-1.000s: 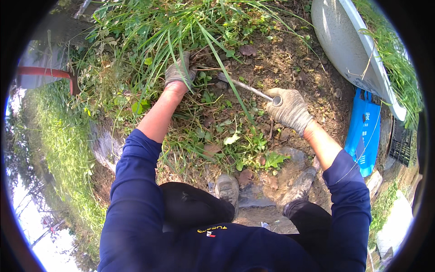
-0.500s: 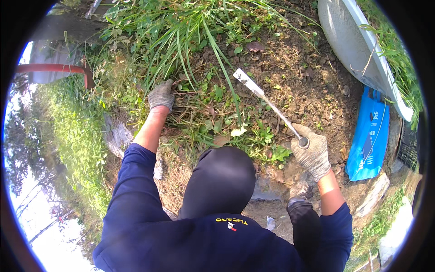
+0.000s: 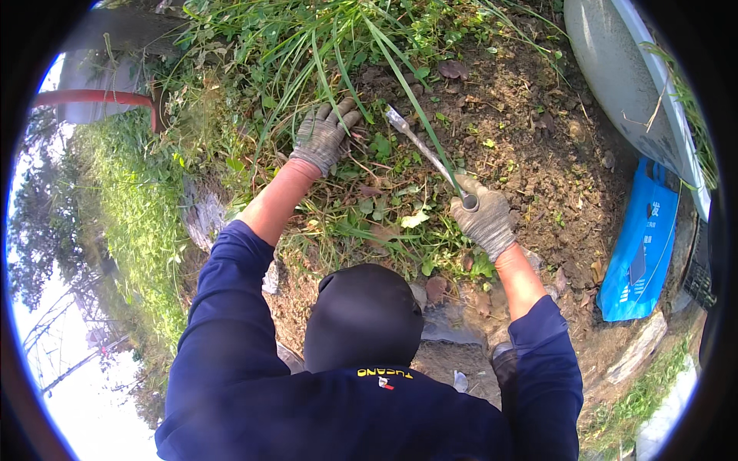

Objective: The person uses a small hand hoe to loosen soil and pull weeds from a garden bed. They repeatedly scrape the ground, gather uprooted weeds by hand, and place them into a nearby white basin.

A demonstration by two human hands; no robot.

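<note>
My left hand (image 3: 324,137), in a dirty grey knit glove, rests among long grass blades (image 3: 338,46) and low weeds (image 3: 369,215). Its fingers are stretched out and slightly apart. In the same kind of glove, my right hand (image 3: 489,221) is closed around the tubular metal handle of a narrow hand trowel (image 3: 423,147). The trowel points up and left, its thin blade seen nearly edge-on just right of the left hand's fingertips. One grass blade crosses in front of its shaft. Whether the blade touches the soil, I cannot tell.
Loose brown soil (image 3: 530,146) spreads to the right of the trowel. A large pale basin (image 3: 623,69) stands at the upper right, with a blue bag (image 3: 642,246) below it. At the far left is a red curved bar (image 3: 96,97). Stones (image 3: 204,215) edge the bed.
My left hand has moved right and slightly up, its fingers now more stretched. My right hand has shifted left and up, bringing the trowel closer to the left hand and turning its blade.
</note>
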